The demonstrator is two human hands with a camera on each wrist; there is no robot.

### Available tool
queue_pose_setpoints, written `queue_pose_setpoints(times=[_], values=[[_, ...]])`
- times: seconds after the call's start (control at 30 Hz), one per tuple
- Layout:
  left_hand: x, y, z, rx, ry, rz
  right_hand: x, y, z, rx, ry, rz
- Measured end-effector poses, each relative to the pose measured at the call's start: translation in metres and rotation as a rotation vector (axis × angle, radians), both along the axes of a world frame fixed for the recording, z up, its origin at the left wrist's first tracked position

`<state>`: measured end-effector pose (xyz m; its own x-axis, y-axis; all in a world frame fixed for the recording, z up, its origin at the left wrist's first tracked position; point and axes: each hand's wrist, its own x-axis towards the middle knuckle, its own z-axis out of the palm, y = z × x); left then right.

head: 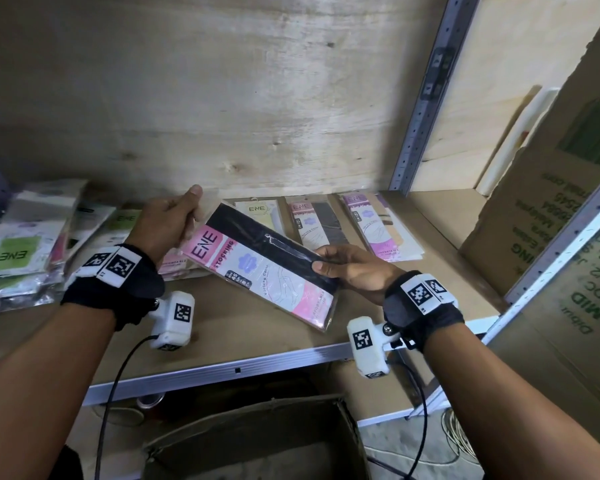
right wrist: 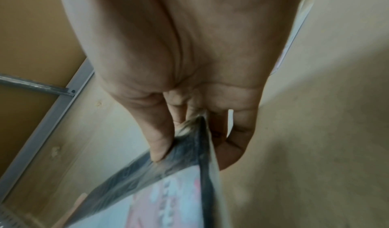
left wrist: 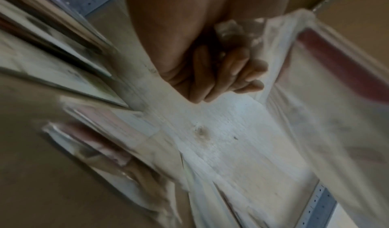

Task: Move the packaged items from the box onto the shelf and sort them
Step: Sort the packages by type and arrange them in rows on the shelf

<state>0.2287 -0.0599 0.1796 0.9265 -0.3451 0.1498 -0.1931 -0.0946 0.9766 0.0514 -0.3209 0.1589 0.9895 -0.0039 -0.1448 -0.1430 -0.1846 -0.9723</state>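
You hold one pink stocking packet point(head: 264, 268) above the shelf board point(head: 243, 337), tilted, its pink header toward the left and its dark panel along the far edge. Your right hand point(head: 350, 268) pinches the packet's right edge, thumb on the dark panel and fingers beneath; the right wrist view confirms this grip, the fingers point(right wrist: 162, 141) closed narrowly over the packet's corner point(right wrist: 189, 148). Your left hand point(head: 168, 220) grips the far left corner; in the left wrist view its fingers point(left wrist: 235, 72) are curled tightly on clear wrapper film, though blur hides exactly what is pinched.

Sorted packets lie flat against the far side of the shelf: a yellow packet point(head: 262, 213), a pink and dark packet point(head: 314, 223) and a purple packet point(head: 378, 226), side by side. A looser heap with a green packet point(head: 14, 251) sits at the left. The open cardboard box point(head: 257, 438) stands below the near shelf edge.

The step in hand appears to be sorting: the packet is out of the box, not yet placed. The next move likely calls for matching it by colour, probably to the pink and dark packet, then lowering it flat and releasing both grips without disturbing neighbours.
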Motion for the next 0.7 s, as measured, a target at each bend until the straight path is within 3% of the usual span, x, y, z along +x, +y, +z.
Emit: queue_pose_setpoints(times=[0.1,0.3,0.47,0.7], values=[[0.005,-0.003,-0.001,-0.031,0.039,-0.012,-0.004,-0.002,0.001,0.061,0.028,-0.047],[-0.001,-0.014,0.004,-0.305,0.369,-0.072,-0.008,-0.004,-0.002,0.296,0.050,-0.173],[-0.019,-0.036,0.006,-0.182,0.393,-0.212,-0.007,-0.006,0.003,0.421,-0.010,-0.227],[-0.048,-0.071,-0.006,0.108,0.340,-0.503,-0.004,-0.018,0.002,0.452,-0.107,-0.417]])
